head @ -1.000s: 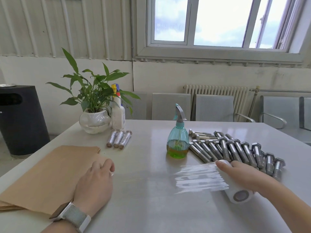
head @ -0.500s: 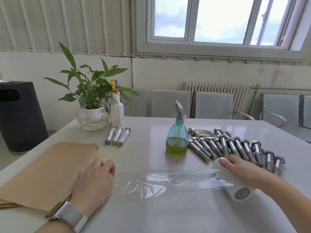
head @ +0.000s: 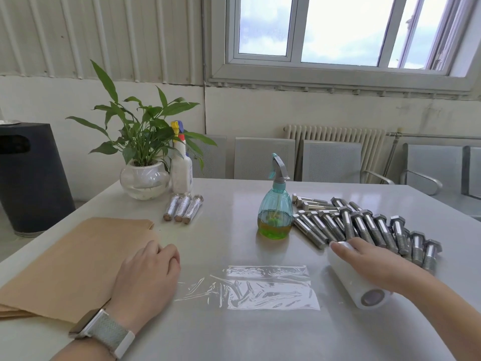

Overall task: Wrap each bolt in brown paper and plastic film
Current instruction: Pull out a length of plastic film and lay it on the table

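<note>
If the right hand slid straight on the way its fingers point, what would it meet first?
The right hand lies on the film roll, fingers pointing left and away. Past the roll's end, the teal spray bottle looks first in line, though the nearest loose bolts may be as close; depth is unclear.

Only one view is given, taken from the person's head. The table [head: 234, 334] is looked at from above and close up, and it fills the lower half of the frame. The wall and window [head: 338, 29] are seen far off, in the upper half. Straight lines are bent by the wide lens.
</note>
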